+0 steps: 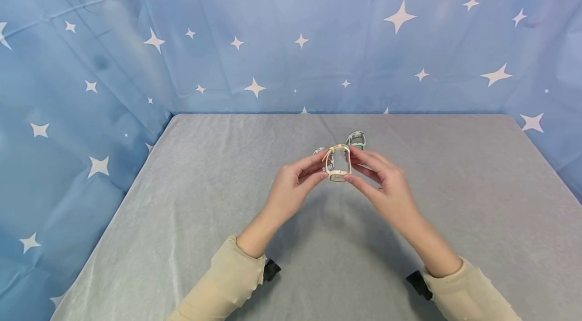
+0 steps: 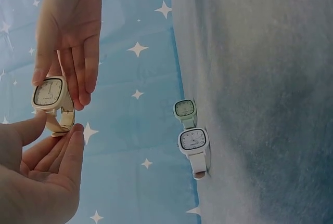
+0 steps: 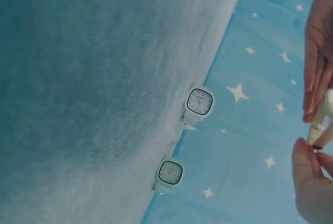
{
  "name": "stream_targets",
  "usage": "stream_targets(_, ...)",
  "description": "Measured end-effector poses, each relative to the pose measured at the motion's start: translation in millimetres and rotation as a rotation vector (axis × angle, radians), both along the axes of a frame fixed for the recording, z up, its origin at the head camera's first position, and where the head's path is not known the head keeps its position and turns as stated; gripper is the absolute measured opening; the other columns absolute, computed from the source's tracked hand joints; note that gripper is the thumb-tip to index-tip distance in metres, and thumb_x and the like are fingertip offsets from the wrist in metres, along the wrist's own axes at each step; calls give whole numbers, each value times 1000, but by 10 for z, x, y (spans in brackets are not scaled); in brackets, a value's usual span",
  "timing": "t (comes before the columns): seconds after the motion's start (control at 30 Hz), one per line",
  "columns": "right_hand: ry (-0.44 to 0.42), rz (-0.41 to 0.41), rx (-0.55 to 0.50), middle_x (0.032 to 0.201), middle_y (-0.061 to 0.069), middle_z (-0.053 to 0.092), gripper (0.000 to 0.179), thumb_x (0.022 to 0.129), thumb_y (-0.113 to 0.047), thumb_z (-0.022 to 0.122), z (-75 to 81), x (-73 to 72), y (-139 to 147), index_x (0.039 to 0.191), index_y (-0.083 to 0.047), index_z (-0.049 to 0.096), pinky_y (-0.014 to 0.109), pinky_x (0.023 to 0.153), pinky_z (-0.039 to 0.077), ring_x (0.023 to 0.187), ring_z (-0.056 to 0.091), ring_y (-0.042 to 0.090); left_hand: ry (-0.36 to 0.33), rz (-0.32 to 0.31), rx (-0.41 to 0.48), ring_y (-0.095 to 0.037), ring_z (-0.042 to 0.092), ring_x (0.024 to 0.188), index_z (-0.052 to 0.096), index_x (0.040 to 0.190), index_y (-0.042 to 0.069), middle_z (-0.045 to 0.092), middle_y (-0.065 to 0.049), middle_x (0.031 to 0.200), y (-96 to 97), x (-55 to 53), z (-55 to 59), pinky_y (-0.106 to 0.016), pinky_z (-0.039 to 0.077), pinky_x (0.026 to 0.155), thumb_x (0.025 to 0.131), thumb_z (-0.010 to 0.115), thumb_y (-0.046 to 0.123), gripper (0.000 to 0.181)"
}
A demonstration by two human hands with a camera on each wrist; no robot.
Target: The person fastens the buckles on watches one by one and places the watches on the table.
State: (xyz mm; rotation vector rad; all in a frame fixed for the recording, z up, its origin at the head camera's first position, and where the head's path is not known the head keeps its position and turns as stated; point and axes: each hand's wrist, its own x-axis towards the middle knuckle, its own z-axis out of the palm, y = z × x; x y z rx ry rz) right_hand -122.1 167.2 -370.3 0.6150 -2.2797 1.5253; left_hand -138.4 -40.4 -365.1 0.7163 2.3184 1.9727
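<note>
Both hands hold a cream wristwatch (image 1: 337,176) up over the table, its strap closed into a loop and its dial toward the person. My left hand (image 1: 294,183) pinches one side, thumb by the dial and fingers at the strap. On the other side, my right hand (image 1: 385,178) grips it the same way, thumb at the case edge. The left wrist view shows the square dial of this watch (image 2: 48,92) between the two hands. Beyond them stand a white wristwatch (image 2: 193,140), partly hidden in the head view, and a pale green wristwatch (image 1: 357,144).
A grey cloth covers the table (image 1: 191,199). Blue curtains (image 1: 291,17) with white stars hang behind it and at the sides. Black bands (image 1: 272,269) show at the cuffs of the beige sleeves (image 1: 223,280).
</note>
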Motion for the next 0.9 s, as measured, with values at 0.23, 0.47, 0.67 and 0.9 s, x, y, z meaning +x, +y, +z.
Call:
stream_targets(0.23, 0, -23, 24, 129, 19, 65, 53, 86, 6, 72, 11, -13, -45, 137, -1, 58, 17, 96, 50, 114, 64, -1, 4, 42, -40, -31, 66, 118, 57, 137, -2, 65, -24, 129, 10, -7, 13, -23, 55, 95, 97, 63, 7, 41)
stream_targets(0.47, 7, -54, 61, 128, 16, 66, 48, 89, 1, 71, 33, -37, -113, 135, -2, 60, 19, 95, 51, 113, 66, 10, 20, 78, -61, -29, 68, 115, 59, 135, -3, 68, -21, 125, -1, -44, 1, -24, 56, 93, 97, 63, 7, 40)
stream_targets(0.67, -6, -76, 100, 124, 12, 65, 47, 90, -5, 72, 61, -75, -170, 136, -3, 60, 22, 97, 51, 114, 67, 24, 38, 104, -82, -29, 70, 112, 60, 134, -2, 69, -20, 124, -38, -77, 10, -27, 57, 92, 97, 63, 8, 39)
stream_targets(0.9, -23, -94, 119, 121, 12, 63, 46, 89, -7, 73, 85, -159, -250, 134, -2, 62, 27, 97, 52, 113, 67, 25, 28, 136, -121, -28, 70, 112, 60, 134, -2, 68, -20, 126, -98, -144, 29, -28, 57, 93, 97, 63, 8, 39)
